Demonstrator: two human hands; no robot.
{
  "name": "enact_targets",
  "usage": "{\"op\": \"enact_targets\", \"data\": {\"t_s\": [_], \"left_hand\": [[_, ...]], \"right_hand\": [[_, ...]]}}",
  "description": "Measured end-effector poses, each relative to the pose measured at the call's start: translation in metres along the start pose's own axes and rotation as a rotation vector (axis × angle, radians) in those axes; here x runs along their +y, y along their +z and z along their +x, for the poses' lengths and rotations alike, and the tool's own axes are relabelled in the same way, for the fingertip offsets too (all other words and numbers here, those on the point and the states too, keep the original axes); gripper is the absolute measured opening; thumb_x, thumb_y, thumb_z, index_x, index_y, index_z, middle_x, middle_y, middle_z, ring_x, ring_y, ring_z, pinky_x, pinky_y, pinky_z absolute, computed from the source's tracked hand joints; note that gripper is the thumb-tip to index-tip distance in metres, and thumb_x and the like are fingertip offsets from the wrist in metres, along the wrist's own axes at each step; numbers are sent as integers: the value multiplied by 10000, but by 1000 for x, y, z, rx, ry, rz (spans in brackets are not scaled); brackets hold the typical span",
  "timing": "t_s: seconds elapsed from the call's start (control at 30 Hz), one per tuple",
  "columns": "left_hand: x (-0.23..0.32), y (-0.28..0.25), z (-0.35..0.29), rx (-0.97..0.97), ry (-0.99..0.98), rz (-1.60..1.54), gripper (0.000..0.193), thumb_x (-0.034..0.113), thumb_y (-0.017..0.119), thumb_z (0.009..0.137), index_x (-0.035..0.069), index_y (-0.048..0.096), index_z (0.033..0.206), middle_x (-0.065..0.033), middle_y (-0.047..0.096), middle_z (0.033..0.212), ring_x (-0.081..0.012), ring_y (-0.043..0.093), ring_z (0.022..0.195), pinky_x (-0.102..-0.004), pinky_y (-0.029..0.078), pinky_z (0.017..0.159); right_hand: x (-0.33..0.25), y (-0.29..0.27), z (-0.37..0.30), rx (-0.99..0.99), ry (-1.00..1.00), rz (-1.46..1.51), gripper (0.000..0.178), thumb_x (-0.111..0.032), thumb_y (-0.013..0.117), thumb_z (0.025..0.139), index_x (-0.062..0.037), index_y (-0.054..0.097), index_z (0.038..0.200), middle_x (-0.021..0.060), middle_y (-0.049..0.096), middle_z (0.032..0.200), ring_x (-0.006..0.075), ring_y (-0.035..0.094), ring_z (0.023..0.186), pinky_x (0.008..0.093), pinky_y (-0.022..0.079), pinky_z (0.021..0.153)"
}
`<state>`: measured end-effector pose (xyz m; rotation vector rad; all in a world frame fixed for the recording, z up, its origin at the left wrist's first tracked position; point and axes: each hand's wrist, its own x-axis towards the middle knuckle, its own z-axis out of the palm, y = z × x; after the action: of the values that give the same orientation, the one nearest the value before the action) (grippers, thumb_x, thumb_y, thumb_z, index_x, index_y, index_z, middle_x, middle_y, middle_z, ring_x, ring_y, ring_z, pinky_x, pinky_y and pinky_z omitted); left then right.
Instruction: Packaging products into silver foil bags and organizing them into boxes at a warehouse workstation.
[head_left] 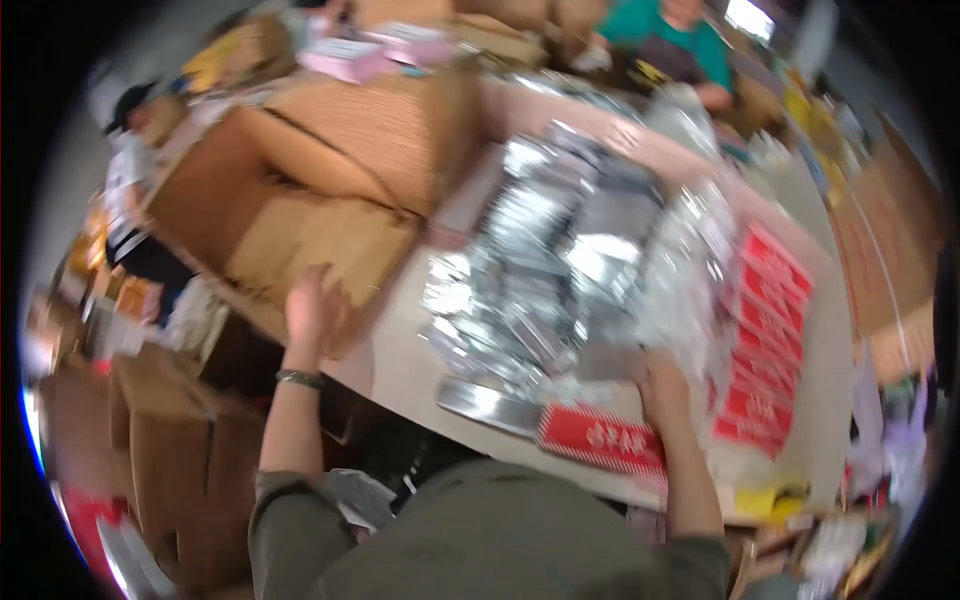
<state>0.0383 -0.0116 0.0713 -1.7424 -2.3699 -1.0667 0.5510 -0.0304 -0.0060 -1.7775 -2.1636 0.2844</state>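
My left hand (311, 305) is at the near side of a large open cardboard box (320, 235), its fingers apart over the tan cardboard. Motion blur hides whether they touch it. On the right, my right hand (662, 385) is closed beside clear plastic bags (680, 270); what its fingers hold is hidden. Just below that hand lies a red and white packet (600, 437). Shiny silver packages (540, 240) in clear wrapping cover the middle of the table. A flat silver strip (488, 405) lies along the near edge.
Several red packets (765, 345) form a column on the table (415, 375) at right. Cardboard boxes (185, 450) stand at lower left. Pink boxes (375, 50) are at the far side. One person (680, 40) in green is across the table, another (130, 190) at left.
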Motion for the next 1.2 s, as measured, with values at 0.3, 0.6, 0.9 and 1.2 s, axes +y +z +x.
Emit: {"op": "enact_targets", "data": {"t_s": [0.3, 0.6, 0.9, 1.2], "left_hand": [[-69, 14, 10, -173, 4, 331, 114, 121, 643, 800, 22, 664, 853, -196, 660, 976, -377, 661, 895, -457, 547, 772], [-60, 1, 10, -16, 6, 288, 119, 54, 600, 826, 31, 659, 926, -170, 639, 1046, -369, 659, 869, -442, 542, 754], [-11, 64, -102, -380, -119, -841, 155, 139, 632, 950, 1, 700, 966, 16, 621, 782, -70, 537, 748, -241, 454, 678], [7, 42, -123, -833, 6, -431, 132, 91, 728, 851, -6, 668, 918, -95, 668, 832, -165, 656, 772, -286, 528, 712]], "right_hand": [[-109, 86, 33, 107, -233, 343, 241, -170, 543, 903, 51, 612, 968, 256, 574, 1162, 424, 535, 1080, 477, 444, 904], [-153, 63, 31, 111, -339, 371, 230, -41, 609, 841, 4, 605, 1066, 194, 575, 986, 375, 581, 847, 422, 482, 743], [-182, 68, -30, 25, -563, 207, 315, -167, 774, 699, -37, 606, 932, 155, 587, 953, 357, 559, 905, 479, 433, 749], [-120, 24, -55, -102, -463, 238, 398, -219, 811, 711, 11, 587, 946, 228, 528, 1273, 414, 514, 1160, 489, 424, 983]]}}
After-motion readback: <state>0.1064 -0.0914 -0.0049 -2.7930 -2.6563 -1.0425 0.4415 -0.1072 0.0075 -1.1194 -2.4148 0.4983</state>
